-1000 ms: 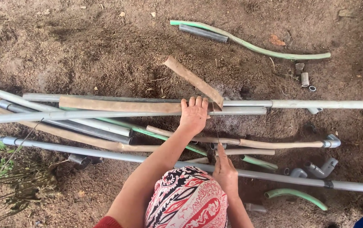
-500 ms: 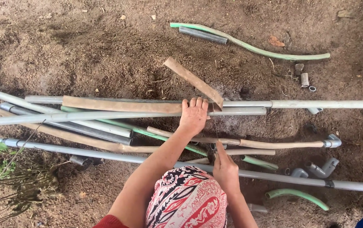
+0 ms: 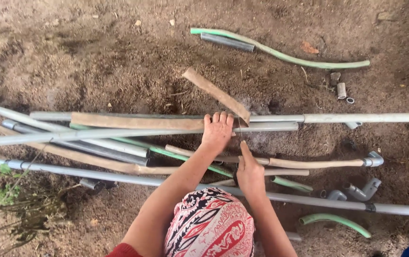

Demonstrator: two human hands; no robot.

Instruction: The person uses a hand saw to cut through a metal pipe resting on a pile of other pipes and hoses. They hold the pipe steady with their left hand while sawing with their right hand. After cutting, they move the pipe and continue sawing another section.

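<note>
While the left hand [image 3: 217,132] lies flat, fingers together, on the long grey plastic pipe [image 3: 166,132], the right hand [image 3: 249,172], index finger out, should steady the thin tan pipe [image 3: 309,163] beside it.

Soft, even daylight; sharp focus

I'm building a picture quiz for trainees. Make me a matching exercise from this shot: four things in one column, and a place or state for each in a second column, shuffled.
Things:
1. left hand
2. right hand
3. curved green hose
4. grey elbow fitting

Places or states:
A. lies alone at the top, on bare soil
B. flat on the long grey pipe, fingers spread
C. lower right, beside a long grey pipe
D. over the tan pipe, one finger pointing up

Pairs: 1-B, 2-D, 3-A, 4-C
</note>
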